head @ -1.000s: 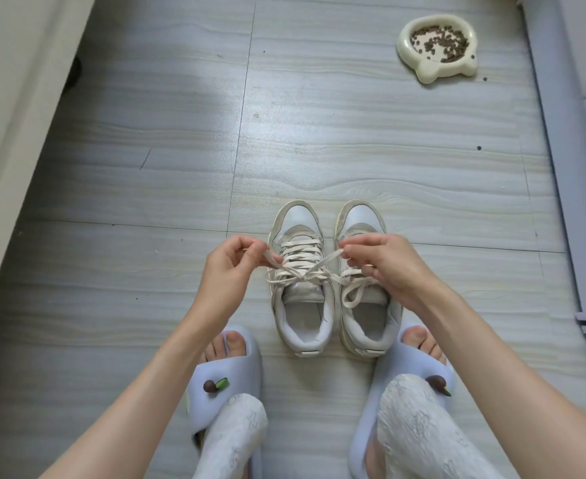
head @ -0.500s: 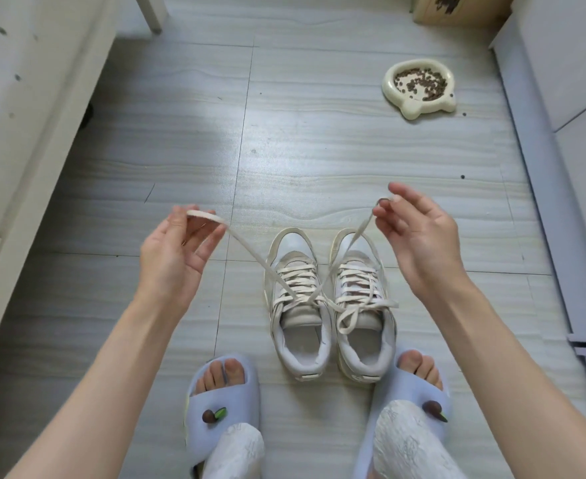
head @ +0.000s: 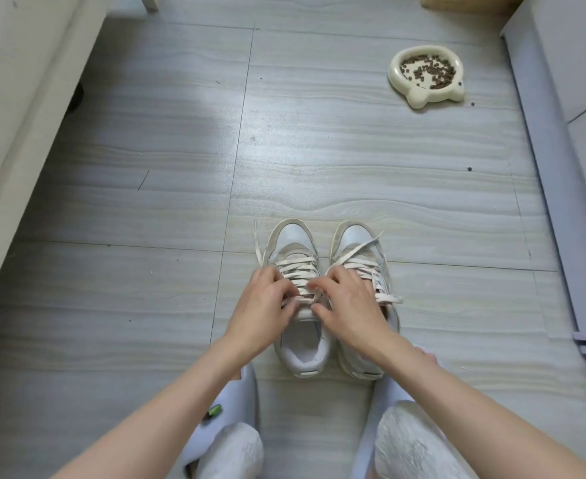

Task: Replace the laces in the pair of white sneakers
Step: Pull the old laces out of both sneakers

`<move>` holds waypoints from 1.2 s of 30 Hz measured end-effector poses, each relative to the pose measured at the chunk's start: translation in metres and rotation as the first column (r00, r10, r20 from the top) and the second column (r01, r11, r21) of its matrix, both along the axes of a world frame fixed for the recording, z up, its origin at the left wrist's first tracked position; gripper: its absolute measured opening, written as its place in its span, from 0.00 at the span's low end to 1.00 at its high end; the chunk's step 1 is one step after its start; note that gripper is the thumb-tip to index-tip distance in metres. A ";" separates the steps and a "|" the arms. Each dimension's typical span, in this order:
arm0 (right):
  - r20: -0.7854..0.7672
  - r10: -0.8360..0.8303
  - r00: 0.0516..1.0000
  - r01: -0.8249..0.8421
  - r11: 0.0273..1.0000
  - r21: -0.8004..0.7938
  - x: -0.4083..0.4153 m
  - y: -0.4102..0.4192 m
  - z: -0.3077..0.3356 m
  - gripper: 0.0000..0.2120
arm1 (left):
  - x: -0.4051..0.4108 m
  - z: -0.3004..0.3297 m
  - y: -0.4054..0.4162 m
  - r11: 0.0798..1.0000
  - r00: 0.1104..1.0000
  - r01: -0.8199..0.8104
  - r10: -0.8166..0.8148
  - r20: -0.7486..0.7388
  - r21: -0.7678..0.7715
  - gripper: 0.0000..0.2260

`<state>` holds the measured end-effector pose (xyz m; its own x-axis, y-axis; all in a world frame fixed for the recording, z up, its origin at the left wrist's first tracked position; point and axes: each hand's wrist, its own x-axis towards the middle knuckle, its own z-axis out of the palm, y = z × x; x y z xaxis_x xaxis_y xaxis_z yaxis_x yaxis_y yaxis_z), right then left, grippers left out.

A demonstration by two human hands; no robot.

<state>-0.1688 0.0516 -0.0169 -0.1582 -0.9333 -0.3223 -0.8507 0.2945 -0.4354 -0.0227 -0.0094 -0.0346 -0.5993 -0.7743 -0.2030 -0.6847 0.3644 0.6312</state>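
Two white sneakers stand side by side on the floor, toes pointing away: the left sneaker point(head: 296, 243) and the right sneaker point(head: 355, 242). Both carry cream laces. My left hand point(head: 262, 305) and my right hand point(head: 348, 305) meet over the left sneaker's upper eyelets, fingers curled and pinching its lace point(head: 296, 271) near the tongue. One loose lace end point(head: 257, 247) lies to the left of that shoe, another lace end point(head: 364, 247) runs across the right shoe's toe. The right sneaker's bow point(head: 388, 299) sticks out beside my right hand.
A cream pet bowl point(head: 426, 76) with kibble sits far right on the tiled floor. A pale cabinet point(head: 15, 98) runs along the left, a grey wall unit point(head: 568, 133) along the right. My slippers point(head: 222, 409) and knees are at the bottom.
Both hands were raised and spread, pulling the lace ends out; they have dropped and come together on the left sneaker's upper lacing. The lace ends now lie slack.
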 end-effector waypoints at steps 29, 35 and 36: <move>0.687 -0.463 0.559 0.493 0.852 0.173 -0.044 -0.035 0.052 0.07 | 0.042 0.062 -0.069 0.404 0.403 -0.557 0.895 -0.189 0.726 0.09; 0.559 -0.267 0.785 -0.004 0.900 0.435 -0.038 0.001 0.049 0.11 | 0.077 0.026 -0.037 0.365 0.642 -0.689 0.708 0.294 0.626 0.04; 0.556 -0.209 0.804 -0.103 0.873 0.477 -0.034 0.002 0.052 0.12 | 0.079 0.021 -0.034 0.448 0.716 -0.668 0.604 0.350 0.594 0.05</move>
